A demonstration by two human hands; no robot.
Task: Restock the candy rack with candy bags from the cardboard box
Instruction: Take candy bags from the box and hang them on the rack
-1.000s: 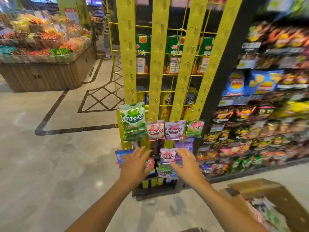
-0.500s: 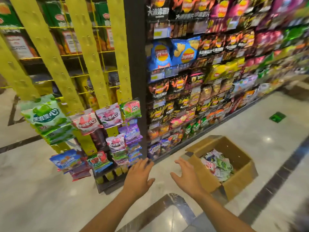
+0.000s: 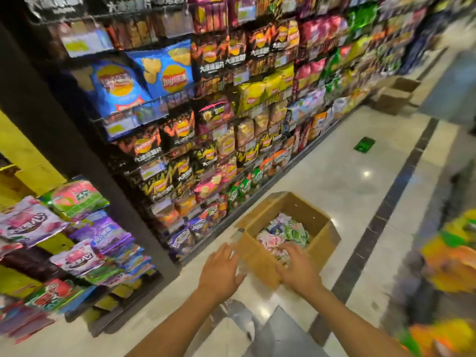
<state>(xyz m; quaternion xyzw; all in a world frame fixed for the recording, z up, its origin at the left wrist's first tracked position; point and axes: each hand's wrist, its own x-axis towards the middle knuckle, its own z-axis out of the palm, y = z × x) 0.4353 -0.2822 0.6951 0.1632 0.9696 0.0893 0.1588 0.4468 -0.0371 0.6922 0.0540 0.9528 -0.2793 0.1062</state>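
Left hand [image 3: 220, 270] fingers spread wide, empty, just left of cardboard box [image 3: 253, 253]. Right hand [image 3: 298, 270] fingers spread, empty, over candy bags [image 3: 283, 231] at near edge. Candy rack [image 3: 18, 150] left.

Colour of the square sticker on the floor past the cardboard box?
The floor sticker is green; head view shows it best.

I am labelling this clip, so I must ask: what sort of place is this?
Most likely a supermarket snack aisle: tall shelves packed with chip bags, price labels on the shelf edges, and an open cardboard box of candy bags on the polished floor.
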